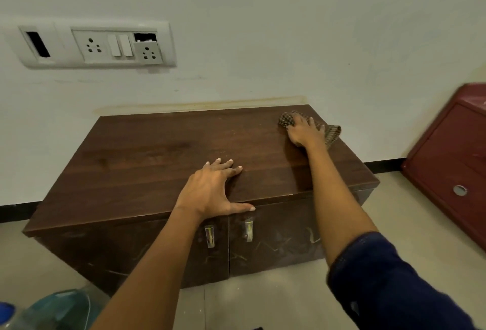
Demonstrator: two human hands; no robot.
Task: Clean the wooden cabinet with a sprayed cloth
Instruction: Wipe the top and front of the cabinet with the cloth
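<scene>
Cloth [330, 132] at far right corner of wooden cabinet [157, 161] top, pressed flat under right hand [302, 132], fingers spread, not clenched. Left hand [210, 190] flat, released, at front edge, mid.

I see both arms stretched forward from the bottom of the view. My left hand [210, 187] lies palm down and flat, fingers spread and pointing away from me, the thumb splayed out to the right along an edge. The left forearm is bare. My right hand [302, 131] reaches farther out and to the right, palm down, fingers pressed flat and slightly fanned; the fingertips are a little blurred, so I can't quite tell how far they curl. The right arm is nearly straight, with a dark blue sleeve [389, 282] pushed up near the elbow.
</scene>
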